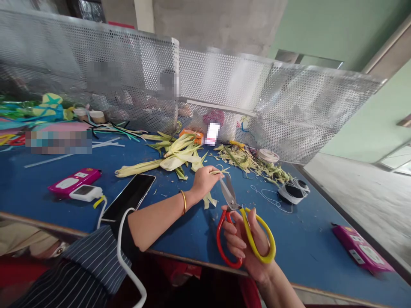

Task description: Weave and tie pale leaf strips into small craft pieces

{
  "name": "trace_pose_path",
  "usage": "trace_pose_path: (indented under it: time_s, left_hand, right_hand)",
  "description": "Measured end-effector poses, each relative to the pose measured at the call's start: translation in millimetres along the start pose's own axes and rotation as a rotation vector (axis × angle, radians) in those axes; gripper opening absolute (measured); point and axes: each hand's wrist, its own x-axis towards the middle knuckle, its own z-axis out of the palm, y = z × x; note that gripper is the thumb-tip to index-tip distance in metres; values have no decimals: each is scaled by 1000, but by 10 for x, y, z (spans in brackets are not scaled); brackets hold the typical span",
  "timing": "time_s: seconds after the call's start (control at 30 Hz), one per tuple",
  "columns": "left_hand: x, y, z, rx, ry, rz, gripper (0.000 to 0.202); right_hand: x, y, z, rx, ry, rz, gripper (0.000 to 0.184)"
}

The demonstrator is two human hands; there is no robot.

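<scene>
Scissors [231, 201] with one red and one yellow handle sit in my right hand [248, 244], fingers through the loops. Their blades are slightly apart and point away from me, up to my left hand [207, 182]. Pinched in that left hand is a pale green corn husk [210, 200], its lower end hanging beneath the fingers and thin strands curling by the blade tips. Just behind lies a heap of long corn husks [180, 154]. To its right are short husk scraps [247, 160] in a loose pile.
A spool of white thread [293, 191] trails a loose strand at the right. A black phone [130, 196] and a magenta box [75, 182] lie left, another magenta box [361, 250] far right. A perforated metal screen [221, 81] borders the blue table's back.
</scene>
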Motion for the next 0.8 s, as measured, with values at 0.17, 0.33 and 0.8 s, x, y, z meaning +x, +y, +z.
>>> trace_pose_path:
  time_s: [0.17, 0.33, 0.8]
  left_hand:
    - [10, -10, -4, 39, 29, -5, 5]
    - [14, 6, -24, 96, 48, 20, 5]
    - [-23, 27, -21, 155, 48, 116, 8]
  right_hand:
    - [48, 28, 32, 54, -87, -18, 45]
    - [75, 41, 74, 173, -142, -30, 48]
    - [118, 82, 98, 194, -149, -55, 48]
